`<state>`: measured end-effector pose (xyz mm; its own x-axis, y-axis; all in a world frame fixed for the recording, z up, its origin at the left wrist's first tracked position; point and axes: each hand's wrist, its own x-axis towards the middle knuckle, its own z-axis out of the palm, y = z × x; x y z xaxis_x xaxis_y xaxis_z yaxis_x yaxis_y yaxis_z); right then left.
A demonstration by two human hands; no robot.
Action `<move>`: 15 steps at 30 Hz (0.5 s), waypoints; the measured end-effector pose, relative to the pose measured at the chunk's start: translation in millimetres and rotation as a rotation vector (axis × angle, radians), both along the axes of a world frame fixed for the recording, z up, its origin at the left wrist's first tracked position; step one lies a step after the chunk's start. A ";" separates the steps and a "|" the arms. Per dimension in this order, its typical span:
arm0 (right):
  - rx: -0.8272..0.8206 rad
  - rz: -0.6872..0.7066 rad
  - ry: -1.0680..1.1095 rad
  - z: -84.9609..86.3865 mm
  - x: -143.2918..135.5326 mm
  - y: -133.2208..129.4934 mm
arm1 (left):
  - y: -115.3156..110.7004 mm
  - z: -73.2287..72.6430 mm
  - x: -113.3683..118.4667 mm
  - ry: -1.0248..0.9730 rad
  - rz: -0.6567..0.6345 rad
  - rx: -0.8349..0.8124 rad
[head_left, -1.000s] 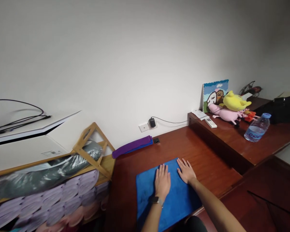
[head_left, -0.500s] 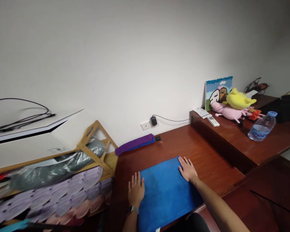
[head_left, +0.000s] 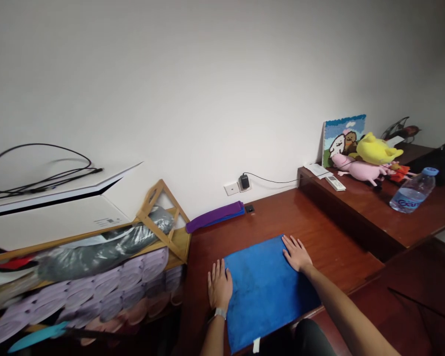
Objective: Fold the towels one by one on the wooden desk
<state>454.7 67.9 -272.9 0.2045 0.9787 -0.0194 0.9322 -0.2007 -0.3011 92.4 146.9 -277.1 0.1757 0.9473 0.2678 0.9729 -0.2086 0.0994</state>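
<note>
The left hand lies flat and unclenched, fingers together and pointing away, palm down on the left edge of a blue towel; it grasps nothing, only presses there, partly on the cloth and partly on the wooden table. A watch with a pale band sits on that wrist. The right hand is likewise spread flat with fingers splayed, resting on the towel's far right corner, gripping nothing. The towel lies spread between the two hands, its near edge hanging just over the table's front edge, where a small white tag shows (no writing can be made out on it).

To the left, a wooden rack holds stacked pale purple and pink folded cloths and a grey bundle in clear plastic. Above it rests a flat white box bearing a small printed label too small to read, with black cables on top.

Farther back, a folded purple cloth lies against the wall, below a wall socket with a black charger plugged in. On the raised shelf to the right stand a water bottle with a blue label (the lettering is blurred), a white remote, pink and yellow plush toys, and a cartoon picture leaning on the wall.
</note>
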 end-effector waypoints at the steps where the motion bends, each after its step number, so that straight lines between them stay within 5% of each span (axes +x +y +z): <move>1: 0.001 0.000 -0.002 0.3 -0.1 -0.1 | 0.1 -0.2 0.0 -0.004 -0.002 0.002; 15: 0.003 0.009 0.054 9.7 -0.8 -0.6 | 8.8 -5.2 -2.2 -0.028 0.011 -0.026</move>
<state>453.9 67.4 -263.2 0.1944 0.9805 -0.0276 0.9162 -0.1915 -0.3520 90.1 155.7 -282.2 0.1580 0.9559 0.2474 0.9718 -0.1949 0.1324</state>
